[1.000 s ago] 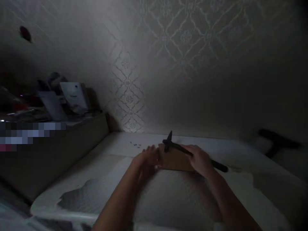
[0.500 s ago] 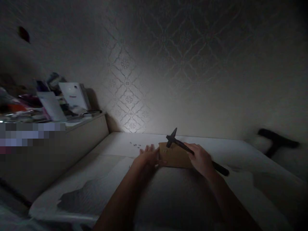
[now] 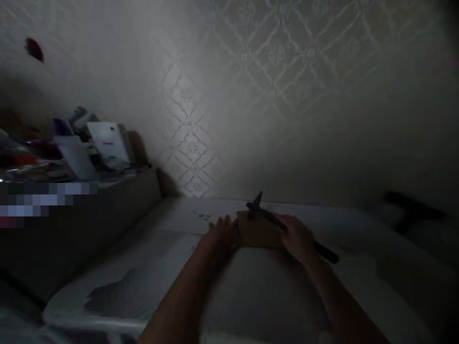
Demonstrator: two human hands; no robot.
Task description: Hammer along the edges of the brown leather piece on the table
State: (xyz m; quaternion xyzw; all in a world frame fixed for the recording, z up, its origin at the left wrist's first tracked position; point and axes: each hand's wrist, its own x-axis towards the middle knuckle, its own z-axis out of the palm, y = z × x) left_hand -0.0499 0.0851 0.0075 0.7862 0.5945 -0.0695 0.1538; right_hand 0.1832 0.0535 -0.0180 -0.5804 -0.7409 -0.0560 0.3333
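Note:
My right hand (image 3: pixel 299 237) is wrapped round the handle of a hammer (image 3: pixel 270 218). The dark hammer head, with one pointed end, is over the upper left part of a flat brown board (image 3: pixel 263 234). My left hand (image 3: pixel 223 230) is at the board's left end, thumb and forefinger against its edge and the other fingers bent over the white surface. Dim light hides exactly how the fingertips press. Several tiny dark pieces, perhaps nails (image 3: pixel 203 217), lie beyond my left hand.
The white table (image 3: pixel 172 267) has a grey patch at its front left. On the left a cabinet (image 3: pixel 122 210) bears a white box (image 3: pixel 109 142) and clutter. A patterned wall (image 3: pixel 229 119) rises behind. A blurred dark T-shaped object (image 3: pixel 412 208) shows at the right.
The light on the table and hands has dimmed, while the upper wall is brighter. The hammer has shifted very slightly to the left. My left hand stays at the board's end.

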